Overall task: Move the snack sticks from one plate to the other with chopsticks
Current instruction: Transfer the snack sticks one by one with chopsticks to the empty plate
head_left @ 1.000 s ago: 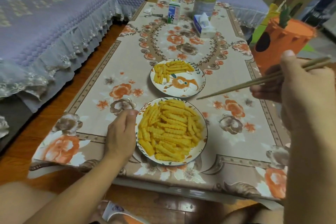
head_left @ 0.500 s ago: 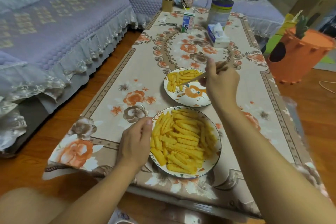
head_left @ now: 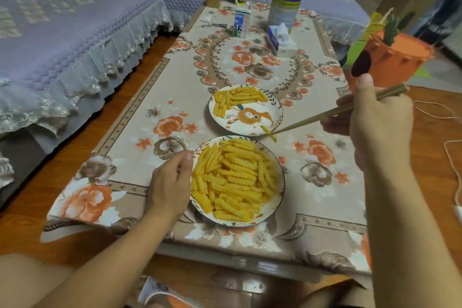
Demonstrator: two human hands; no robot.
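I sit at a low table (head_left: 325,182) covered with a beige cloth printed with orange and brown flowers. A sofa (head_left: 62,32) under a quilted lilac cover with a lace hem runs along my left and turns across the far end. The floor (head_left: 30,227) is glossy orange-brown wood. An orange carrot-shaped bin (head_left: 390,62) stands to my right. The light is dim and warm.

Two bare, sleeveless forearms, no rings or watch
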